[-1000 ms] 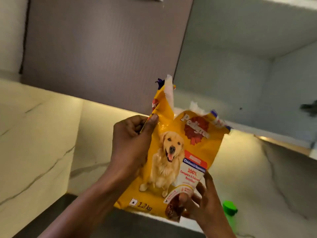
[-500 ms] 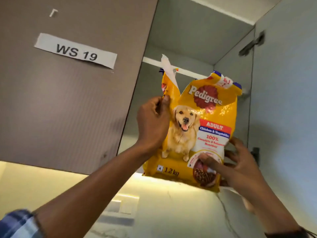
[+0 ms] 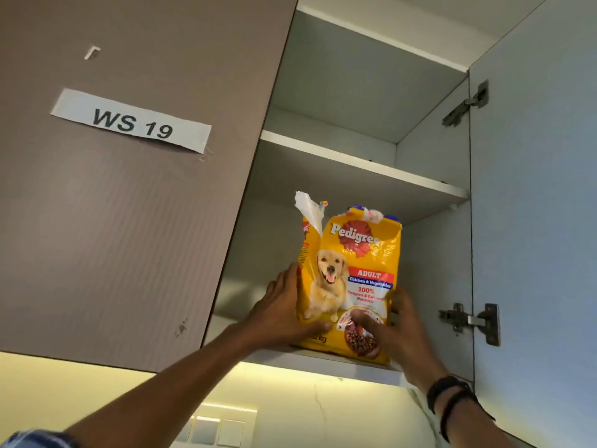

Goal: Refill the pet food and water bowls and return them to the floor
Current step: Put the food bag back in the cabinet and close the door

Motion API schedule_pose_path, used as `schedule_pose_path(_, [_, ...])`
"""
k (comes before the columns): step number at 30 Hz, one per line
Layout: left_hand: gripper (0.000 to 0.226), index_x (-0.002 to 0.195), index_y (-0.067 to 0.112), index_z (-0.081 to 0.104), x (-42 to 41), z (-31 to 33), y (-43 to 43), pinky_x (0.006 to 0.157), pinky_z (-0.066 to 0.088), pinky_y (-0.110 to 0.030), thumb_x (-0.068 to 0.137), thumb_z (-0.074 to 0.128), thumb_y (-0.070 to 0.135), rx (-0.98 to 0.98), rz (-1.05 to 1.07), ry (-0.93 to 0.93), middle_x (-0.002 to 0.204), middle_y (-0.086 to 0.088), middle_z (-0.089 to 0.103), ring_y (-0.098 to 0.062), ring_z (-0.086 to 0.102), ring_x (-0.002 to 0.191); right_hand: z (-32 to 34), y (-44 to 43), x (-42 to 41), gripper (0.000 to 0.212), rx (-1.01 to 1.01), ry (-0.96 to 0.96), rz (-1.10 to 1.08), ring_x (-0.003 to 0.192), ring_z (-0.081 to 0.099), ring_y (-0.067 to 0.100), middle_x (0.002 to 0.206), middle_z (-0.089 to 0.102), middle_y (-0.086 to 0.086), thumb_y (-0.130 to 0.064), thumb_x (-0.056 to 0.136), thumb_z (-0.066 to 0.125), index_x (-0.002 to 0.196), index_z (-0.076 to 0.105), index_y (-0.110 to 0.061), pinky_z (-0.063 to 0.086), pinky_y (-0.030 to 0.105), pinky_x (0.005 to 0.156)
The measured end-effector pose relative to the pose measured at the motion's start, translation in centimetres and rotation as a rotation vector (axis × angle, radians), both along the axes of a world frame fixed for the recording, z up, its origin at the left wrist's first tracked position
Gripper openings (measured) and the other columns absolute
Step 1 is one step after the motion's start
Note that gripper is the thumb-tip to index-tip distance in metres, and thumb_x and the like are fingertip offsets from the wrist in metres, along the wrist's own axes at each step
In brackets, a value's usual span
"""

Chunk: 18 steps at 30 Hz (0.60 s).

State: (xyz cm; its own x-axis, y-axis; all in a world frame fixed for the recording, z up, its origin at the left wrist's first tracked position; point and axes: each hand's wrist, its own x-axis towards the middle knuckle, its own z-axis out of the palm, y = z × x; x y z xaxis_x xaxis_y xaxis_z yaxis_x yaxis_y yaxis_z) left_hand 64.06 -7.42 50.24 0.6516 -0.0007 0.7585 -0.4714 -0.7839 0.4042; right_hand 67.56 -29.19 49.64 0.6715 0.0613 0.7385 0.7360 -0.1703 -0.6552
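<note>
A yellow dog food bag with a torn-open top stands upright on the bottom shelf of an open wall cupboard. My left hand presses against the bag's lower left side, thumb across its front. On the lower right side, my right hand wraps the bag, thumb over the picture of kibble. Both hands grip the bag. No bowls are in view.
The cupboard's closed left door carries a paper label reading WS 19. The right door hangs open on two metal hinges. A bare upper shelf sits above the bag. Wall switches show below on the lit backsplash.
The bag went up from in front of me into the cupboard and now rests on the bottom shelf. My left hand slid from the torn top down to the bag's lower side.
</note>
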Motion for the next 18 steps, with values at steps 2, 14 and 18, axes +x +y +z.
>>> schedule_pose_path(2, [0.113, 0.145, 0.024, 0.016, 0.9, -0.6, 0.1, 0.103, 0.044, -0.045, 0.060, 0.075, 0.069, 0.103, 0.202, -0.122, 0.146, 0.002, 0.027, -0.020, 0.032, 0.133, 0.2, 0.7, 1.4, 0.067, -0.055, 0.026, 0.011, 0.101, 0.067, 0.013, 0.117, 0.066, -0.006, -0.023, 0.078, 0.082, 0.133, 0.044, -0.029, 0.057, 0.045, 0.089])
schedule_pose_path(14, [0.015, 0.102, 0.006, 0.056, 5.4, -0.7, -1.8, 0.071, 0.038, -0.036, 0.091, 0.056, 0.017, 0.528, 0.273, 0.029, 0.114, -0.020, 0.060, -0.038, 0.055, 0.103, 0.2, 3.9, 6.9, 0.080, -0.420, -0.080, -0.423, 0.117, 0.057, 0.032, 0.128, 0.050, 0.014, -0.044, 0.080, 0.076, 0.138, 0.031, -0.013, 0.053, 0.038, 0.087])
schedule_pose_path(18, [0.020, 0.098, 0.008, 0.055, 5.9, -0.8, -1.8, 0.068, 0.036, -0.032, 0.090, 0.062, 0.024, 0.481, 0.211, 0.079, 0.112, -0.020, 0.061, -0.038, 0.057, 0.100, 0.3, 3.8, 6.8, 0.061, -0.568, -0.329, -0.684, 0.108, 0.056, 0.022, 0.122, 0.056, 0.007, -0.053, 0.085, 0.068, 0.129, 0.045, -0.016, 0.050, 0.029, 0.077])
